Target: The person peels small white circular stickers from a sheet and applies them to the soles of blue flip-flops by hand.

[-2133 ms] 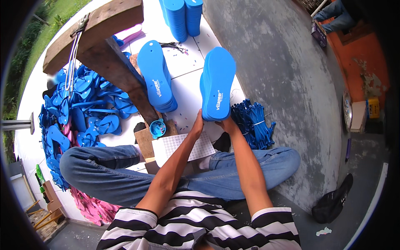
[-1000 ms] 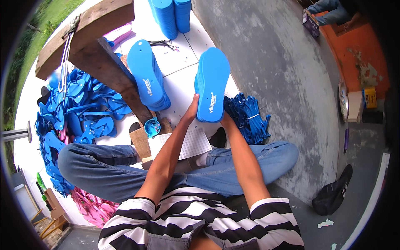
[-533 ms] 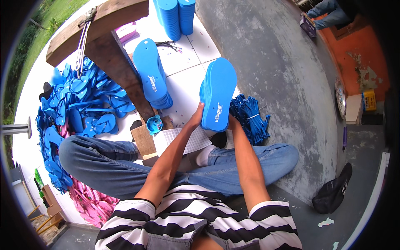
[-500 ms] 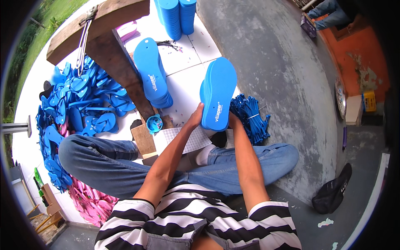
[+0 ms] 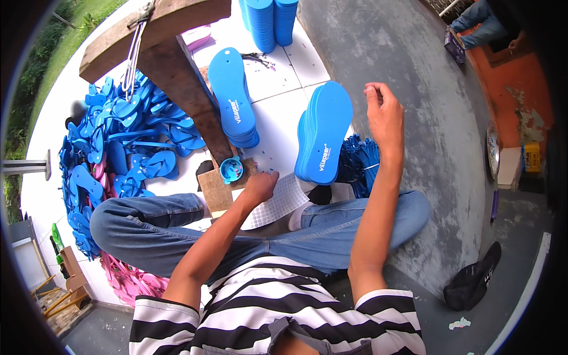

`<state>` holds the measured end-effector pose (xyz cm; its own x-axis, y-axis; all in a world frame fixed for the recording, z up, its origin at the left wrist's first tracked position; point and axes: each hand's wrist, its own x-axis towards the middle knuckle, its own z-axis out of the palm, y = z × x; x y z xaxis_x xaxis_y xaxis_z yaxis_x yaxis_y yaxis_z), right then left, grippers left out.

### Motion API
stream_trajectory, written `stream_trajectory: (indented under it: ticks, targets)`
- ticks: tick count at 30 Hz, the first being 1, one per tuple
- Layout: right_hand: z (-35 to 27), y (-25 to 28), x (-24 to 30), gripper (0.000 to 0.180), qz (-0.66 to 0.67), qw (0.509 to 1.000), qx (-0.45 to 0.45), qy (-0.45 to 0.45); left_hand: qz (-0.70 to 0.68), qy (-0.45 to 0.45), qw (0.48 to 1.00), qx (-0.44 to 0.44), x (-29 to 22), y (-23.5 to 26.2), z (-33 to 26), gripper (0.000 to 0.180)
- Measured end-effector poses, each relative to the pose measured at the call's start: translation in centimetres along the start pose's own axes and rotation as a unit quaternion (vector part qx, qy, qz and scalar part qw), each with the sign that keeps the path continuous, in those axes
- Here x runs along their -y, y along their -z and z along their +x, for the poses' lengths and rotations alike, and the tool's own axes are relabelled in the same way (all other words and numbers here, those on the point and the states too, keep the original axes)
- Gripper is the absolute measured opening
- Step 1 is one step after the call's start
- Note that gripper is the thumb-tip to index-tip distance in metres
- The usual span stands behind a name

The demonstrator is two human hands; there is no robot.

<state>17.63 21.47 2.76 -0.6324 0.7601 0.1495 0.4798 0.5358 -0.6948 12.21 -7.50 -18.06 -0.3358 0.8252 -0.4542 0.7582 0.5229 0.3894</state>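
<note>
A stack of blue flip-flop soles [image 5: 330,127] stands on the white tiles in front of me, free of both hands. My left hand [image 5: 262,186] is closed over a white sheet covered in small round dots [image 5: 278,204]; its curled fingers hide whatever they may hold. Raised to the right of the stack, my right hand [image 5: 386,115] has loosely bent fingers, somewhat apart, with nothing visible in them. A small blue cup [image 5: 231,170] with little bits inside sits on a wooden block beside my left hand. A bundle of blue straps [image 5: 358,163] lies right of the stack.
A second sole stack [image 5: 234,100] leans by a wooden stand [image 5: 177,83]. Taller blue stacks [image 5: 269,26] stand farther back. Piles of blue flip-flops [image 5: 118,136] and pink ones [image 5: 133,278] lie at left. A dark cap [image 5: 473,278] is on the grey floor.
Both hands have let go of the sole stack, which now stands on the tiles. My left hand moved left to the dotted sheet; my right hand rose to the right. The view shifted slightly.
</note>
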Motion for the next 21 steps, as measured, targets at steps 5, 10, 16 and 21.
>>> stream_trajectory:
  ticks: [5, 10, 16, 21]
  targets:
    - [-2.5, -0.3, 7.1, 0.031, 0.090, 0.964, 0.144, 0.207, -0.163, -0.074, 0.984, -0.019, -0.6, 9.1, -4.5, 0.032]
    - [-5.0, -3.5, 8.1, 0.034, 0.084, 0.858, 0.417, 0.288, -0.102, -0.084, 0.989, -0.069, -3.8, 22.9, -9.9, 0.026]
    - [-4.2, -1.6, 8.1, 0.027, 0.189, 0.872, 0.422, 0.158, 0.013, -0.046, 0.981, -0.186, -3.1, 28.8, -10.9, 0.036]
    - [-2.6, 0.9, 6.3, 0.023, 0.193, 0.920, 0.309, 0.144, -0.374, -0.074, 0.879, -0.286, 0.2, 24.0, -7.8, 0.061]
